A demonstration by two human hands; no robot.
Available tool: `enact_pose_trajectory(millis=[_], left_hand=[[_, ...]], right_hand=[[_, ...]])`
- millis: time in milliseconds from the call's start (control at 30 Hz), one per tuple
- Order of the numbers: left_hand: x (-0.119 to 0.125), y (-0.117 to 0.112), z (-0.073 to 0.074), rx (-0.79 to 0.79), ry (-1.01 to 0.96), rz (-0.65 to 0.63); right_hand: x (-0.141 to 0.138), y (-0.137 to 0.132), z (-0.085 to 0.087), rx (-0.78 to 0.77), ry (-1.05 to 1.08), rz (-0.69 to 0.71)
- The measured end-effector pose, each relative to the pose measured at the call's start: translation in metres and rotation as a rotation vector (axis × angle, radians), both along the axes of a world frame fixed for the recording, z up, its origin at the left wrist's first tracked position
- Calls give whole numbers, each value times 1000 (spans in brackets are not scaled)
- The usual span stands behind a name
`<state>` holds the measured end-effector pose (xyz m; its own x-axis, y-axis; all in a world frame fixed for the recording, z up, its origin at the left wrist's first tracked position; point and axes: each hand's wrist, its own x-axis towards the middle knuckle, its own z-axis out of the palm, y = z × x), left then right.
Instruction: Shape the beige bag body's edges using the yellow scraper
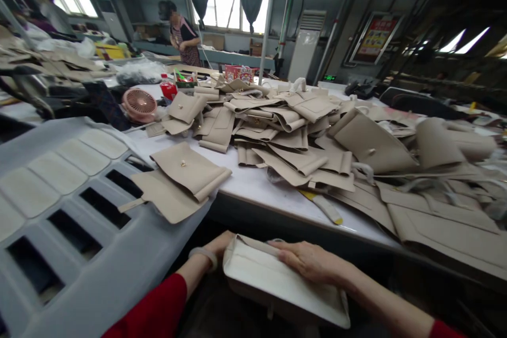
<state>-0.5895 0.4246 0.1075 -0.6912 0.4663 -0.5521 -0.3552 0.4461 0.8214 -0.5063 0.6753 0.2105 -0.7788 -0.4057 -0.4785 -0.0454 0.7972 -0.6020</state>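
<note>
A partly made beige bag [273, 280] with a long, pale off-white face turned upward is held low in front of me, below the table's edge. My left hand [222, 244] grips its far left corner, the fingers mostly hidden behind it. My right hand [309, 260] is closed over the far long edge, thumb and fingers on either side. Just beyond, a flat beige bag piece [186, 169] with a small metal stud and a narrow tab lies on the table corner.
A large heap of beige bag pieces [277, 116] covers the white table [253, 195]. A yellow-tipped strip [325, 208] pokes out beneath it. At left is a grey cloth-like surface [130, 253] with pale panels and dark slots. A pink fan [139, 104] and a person [184, 34] are farther back.
</note>
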Motion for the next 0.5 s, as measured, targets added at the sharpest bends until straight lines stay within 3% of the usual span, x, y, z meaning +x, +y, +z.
enact_pose_trajectory(millis=[167,233,367,500], left_hand=[[-22,-2,62,35,150,-233],[-21,0,79,12,186,-352],[-16,9,88,-86,278,-472],[-14,20,88,-224,397,-504]], right_hand=[[30,51,12,-79,-73,-54],[37,61,13,-113,-91,-80],[35,55,6,-109,-85,-114],[13,18,-5,-119,-33,-154]])
